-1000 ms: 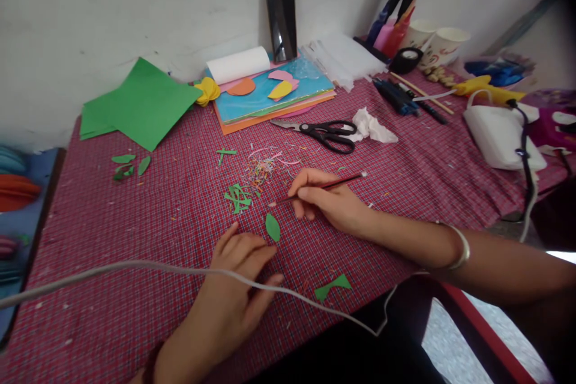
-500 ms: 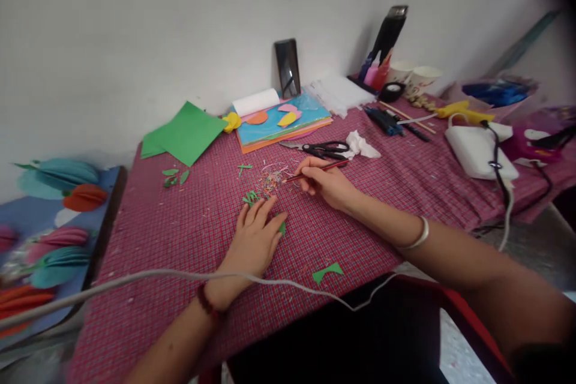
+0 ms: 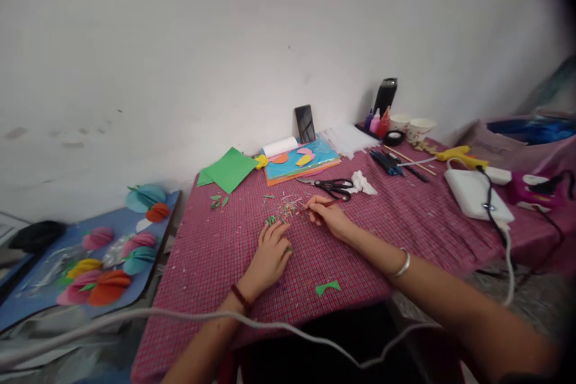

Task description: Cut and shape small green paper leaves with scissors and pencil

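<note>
My right hand point(image 3: 329, 216) grips a slim dark-red pencil point(image 3: 333, 202) between thumb and fingertips. Its tip points left at a pile of thin multicoloured scraps point(image 3: 288, 207). Palm down on the checked tablecloth, my left hand point(image 3: 269, 257) has its fingers apart beside small green paper strips point(image 3: 270, 220). A bit of green shows at its thumb, mostly hidden by the hand. Black-handled scissors point(image 3: 332, 186) lie just beyond my right hand, touching or close to a crumpled white tissue point(image 3: 362, 183). Nearer me lies a green paper offcut point(image 3: 328, 287).
Green sheets point(image 3: 231, 169), a blue paper stack point(image 3: 321, 159) and a phone point(image 3: 305, 123) stand or lie along the wall. A yellow glue gun point(image 3: 463, 157) and white box point(image 3: 477, 194) are at right. Paper fruit shapes point(image 3: 110, 288) cover a blue board at left. A white cable point(image 3: 216, 315) crosses in front.
The camera view has tilted up and turned left, so the table sits lower and further right. Both hands keep nearly the same places, the right still holding the pencil.
</note>
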Available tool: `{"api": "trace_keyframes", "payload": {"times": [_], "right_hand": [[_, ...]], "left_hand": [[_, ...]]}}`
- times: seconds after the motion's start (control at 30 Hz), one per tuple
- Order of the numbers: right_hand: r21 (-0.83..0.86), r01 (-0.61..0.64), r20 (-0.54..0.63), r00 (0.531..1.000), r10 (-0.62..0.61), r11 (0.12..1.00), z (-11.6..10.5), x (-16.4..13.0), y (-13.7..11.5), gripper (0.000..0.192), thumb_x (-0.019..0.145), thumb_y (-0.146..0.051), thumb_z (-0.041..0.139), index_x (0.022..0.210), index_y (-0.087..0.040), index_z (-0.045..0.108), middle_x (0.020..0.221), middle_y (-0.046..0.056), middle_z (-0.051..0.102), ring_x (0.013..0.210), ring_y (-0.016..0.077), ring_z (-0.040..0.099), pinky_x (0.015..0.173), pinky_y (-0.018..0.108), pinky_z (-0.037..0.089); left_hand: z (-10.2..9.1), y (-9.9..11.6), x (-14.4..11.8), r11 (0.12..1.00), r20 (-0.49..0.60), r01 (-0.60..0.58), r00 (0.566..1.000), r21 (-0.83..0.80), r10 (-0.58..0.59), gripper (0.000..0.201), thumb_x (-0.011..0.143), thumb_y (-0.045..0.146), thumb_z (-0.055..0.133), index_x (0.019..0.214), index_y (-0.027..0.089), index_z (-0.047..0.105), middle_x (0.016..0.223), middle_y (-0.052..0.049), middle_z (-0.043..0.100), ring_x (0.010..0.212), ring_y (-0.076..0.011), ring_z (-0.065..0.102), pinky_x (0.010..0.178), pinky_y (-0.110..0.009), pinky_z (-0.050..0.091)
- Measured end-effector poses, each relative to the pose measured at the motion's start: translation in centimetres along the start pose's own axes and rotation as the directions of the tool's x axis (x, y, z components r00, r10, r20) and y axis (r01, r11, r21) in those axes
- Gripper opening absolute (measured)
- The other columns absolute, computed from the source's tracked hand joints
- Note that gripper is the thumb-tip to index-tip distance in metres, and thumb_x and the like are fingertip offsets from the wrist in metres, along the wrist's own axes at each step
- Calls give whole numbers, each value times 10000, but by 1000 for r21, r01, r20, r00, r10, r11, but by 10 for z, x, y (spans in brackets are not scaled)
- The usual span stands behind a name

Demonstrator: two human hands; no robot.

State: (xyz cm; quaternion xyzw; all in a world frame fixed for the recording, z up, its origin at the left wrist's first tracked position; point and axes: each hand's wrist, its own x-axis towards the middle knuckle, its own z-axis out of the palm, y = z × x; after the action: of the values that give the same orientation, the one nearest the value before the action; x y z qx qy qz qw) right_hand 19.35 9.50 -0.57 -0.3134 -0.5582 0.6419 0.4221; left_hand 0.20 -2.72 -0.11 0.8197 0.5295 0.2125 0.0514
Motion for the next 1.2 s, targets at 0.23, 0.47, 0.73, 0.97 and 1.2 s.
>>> {"api": "trace_keyframes", "payload": {"times": [0.23,0.47,0.73,0.97,1.2], "right_hand": [[41,-69,27,997,68,997,-8,-6,5,159,855,-330,518,813,-181,557,563,-37,521,467,97,417,456,232,286],[-39,-138,42,989,139,990,-12,-7,9,171,886,-350,496,853,-198,569,605,-15,520,499,124,421,492,270,293],[-157,-147,29,988,154,976,-13,-6,3,182,886,-368,486,852,-201,552,616,-20,534,521,124,452,512,261,335],[-225,-19,73,997,36,974,-9,-8,-13,181,892,-344,477,864,-184,556,621,-22,539,549,120,481,527,249,363],[-579,125,-80,975,-209,805,-53,-26,-61,139,885,-274,473,870,-186,580,696,1,573,612,131,515,572,256,386]], "left_hand": [[-40,-74,-23,836,-309,350,812,-422,-496,122,891,279,437,858,192,516,746,-29,617,648,-148,605,614,-299,520],[-80,-198,-13,766,-406,511,651,-389,-641,177,871,347,445,905,179,488,672,17,546,546,-125,548,527,-242,463],[-72,-187,31,911,-288,387,865,-141,-411,262,831,301,560,1060,180,596,1155,-121,584,1141,-256,499,1008,-453,358],[-29,-133,89,983,27,145,989,-113,-143,229,871,208,480,1020,209,653,1036,-75,660,1006,-210,568,953,-380,414],[-12,-131,118,949,76,254,967,-185,-243,95,769,178,555,742,176,646,829,-95,623,898,-243,558,913,-396,391]]}}
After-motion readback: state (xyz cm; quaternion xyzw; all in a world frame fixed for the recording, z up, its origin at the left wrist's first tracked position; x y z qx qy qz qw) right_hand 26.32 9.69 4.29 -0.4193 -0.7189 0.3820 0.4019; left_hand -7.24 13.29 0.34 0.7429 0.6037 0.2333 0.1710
